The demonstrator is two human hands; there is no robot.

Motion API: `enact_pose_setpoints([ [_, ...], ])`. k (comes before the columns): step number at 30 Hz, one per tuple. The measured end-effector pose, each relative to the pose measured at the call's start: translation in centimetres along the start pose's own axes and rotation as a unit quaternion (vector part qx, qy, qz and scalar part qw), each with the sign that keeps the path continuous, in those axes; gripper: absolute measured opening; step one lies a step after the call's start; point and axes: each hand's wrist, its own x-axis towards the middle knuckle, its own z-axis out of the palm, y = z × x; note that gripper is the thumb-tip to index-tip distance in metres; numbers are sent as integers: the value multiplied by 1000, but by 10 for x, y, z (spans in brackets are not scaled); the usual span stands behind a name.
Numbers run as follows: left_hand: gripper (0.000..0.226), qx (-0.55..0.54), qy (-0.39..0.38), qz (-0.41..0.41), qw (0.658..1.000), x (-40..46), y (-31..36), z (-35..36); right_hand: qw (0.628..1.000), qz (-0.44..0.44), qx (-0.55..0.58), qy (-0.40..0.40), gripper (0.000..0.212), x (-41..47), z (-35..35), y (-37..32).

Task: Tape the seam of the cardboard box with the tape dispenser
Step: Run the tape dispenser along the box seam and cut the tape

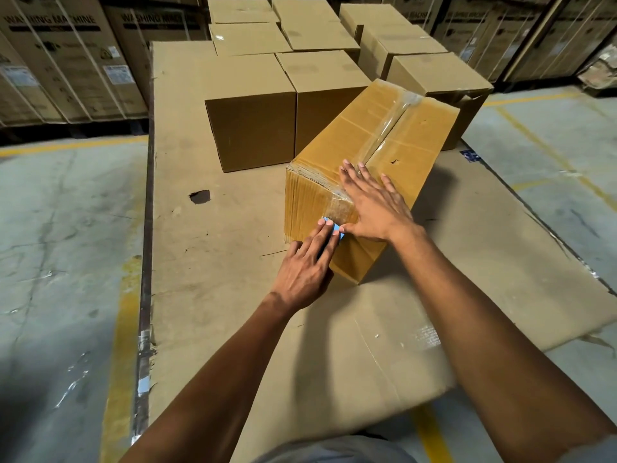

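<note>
On the flattened cardboard (233, 295), the box (360, 168) lies angled, its taped seam (384, 135) up, right hand (370, 205) flat over the near top edge, left hand (307, 262) gripping a blue dispenser (335, 230) against the end face, bare cardboard left.

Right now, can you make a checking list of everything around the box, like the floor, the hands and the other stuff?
Surface: flattened cardboard sheet on a concrete floor, with a dark hole in it.
Job's things: cardboard box, clear tape along its top seam and down the near end; a blue object, mostly hidden, under the left fingers, maybe the dispenser.
Clutter: closed boxes grouped behind.
Hands: left hand against the box's near end; right hand spread flat on the top edge.
Cables: nothing seen.
Surroundings: stacked washing machine cartons, yellow floor lines.
</note>
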Motion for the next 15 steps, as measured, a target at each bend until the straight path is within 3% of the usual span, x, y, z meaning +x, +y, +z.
enact_pose_setpoints([
  [12, 64, 71, -33, 26, 997, 1, -7, 1, 1000, 3, -2, -2, 125, 0, 0, 0],
  [15, 71, 87, -32, 23, 995, 1, -6, 1, 1000, 4, -3, 3, 124, 0, 0, -1],
])
